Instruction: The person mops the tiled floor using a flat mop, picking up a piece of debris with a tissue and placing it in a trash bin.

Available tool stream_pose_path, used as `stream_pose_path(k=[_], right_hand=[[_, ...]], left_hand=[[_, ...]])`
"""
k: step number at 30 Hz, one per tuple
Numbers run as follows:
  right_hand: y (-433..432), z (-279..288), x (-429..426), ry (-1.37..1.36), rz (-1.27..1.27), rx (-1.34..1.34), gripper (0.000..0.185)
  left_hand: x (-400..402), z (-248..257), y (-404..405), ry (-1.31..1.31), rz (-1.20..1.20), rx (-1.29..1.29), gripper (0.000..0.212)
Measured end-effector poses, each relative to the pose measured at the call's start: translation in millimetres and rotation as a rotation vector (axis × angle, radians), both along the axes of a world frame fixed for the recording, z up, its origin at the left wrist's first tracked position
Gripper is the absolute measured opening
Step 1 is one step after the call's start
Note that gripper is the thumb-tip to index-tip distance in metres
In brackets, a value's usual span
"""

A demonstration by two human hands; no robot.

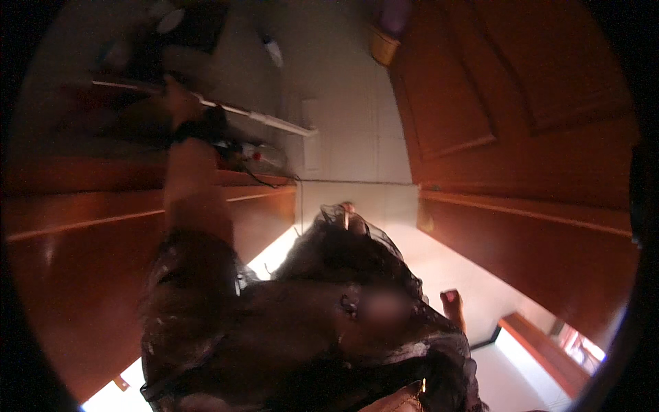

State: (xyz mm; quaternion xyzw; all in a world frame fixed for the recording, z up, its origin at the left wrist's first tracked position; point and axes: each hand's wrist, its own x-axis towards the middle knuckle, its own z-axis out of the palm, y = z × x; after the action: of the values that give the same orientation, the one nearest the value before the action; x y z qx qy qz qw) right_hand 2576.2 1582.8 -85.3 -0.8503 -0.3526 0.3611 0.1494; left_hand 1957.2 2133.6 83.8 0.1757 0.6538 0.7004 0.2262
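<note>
My left hand [183, 103] reaches forward at the left over a dim, cluttered surface, where blur hides most of its fingers. A long thin white strip [247, 113] runs past the hand; whether the fingers touch it, I cannot tell. Dark items [206, 129] lie around my wrist, and beside them are small things with a red spot [256, 154]. A narrow bit of skin [453, 306] shows to the right of my dark sheer clothing; it may be part of my right hand or a foot. No held object is visible there.
Reddish-brown wooden furniture [92, 257] stands at the left. A panelled wooden front [463, 103] rises at the right above a wooden base [515, 247]. A yellow container [385, 46] and a white object [274, 51] are further ahead. A dark cable [262, 180] hangs over the left edge.
</note>
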Motion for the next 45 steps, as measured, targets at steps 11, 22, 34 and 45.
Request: stream_pose_path(k=[11, 22, 34, 45], right_hand=[[10.4, -25.3, 18.9, -0.103, 0.098, -0.034, 0.023], [1.6, -11.1, 9.1, -0.067, 0.004, -0.085, 0.023], [-15.6, -31.2, 15.2, 0.013, 0.003, -0.076, 0.027], [5.8, 5.3, 6.7, -0.046, 0.031, -0.187, 0.026]], left_hand=[[-4.2, -32.5, -21.8, -0.087, 0.052, -0.038, 0.049], [-37.6, -39.5, 0.2, -0.109, 0.064, 0.020, 0.049], [-57.7, -32.2, -2.0, -0.055, 0.173, 0.021, 0.050], [-61.3, -45.7, -0.6, -0.088, 0.162, 0.040, 0.050]])
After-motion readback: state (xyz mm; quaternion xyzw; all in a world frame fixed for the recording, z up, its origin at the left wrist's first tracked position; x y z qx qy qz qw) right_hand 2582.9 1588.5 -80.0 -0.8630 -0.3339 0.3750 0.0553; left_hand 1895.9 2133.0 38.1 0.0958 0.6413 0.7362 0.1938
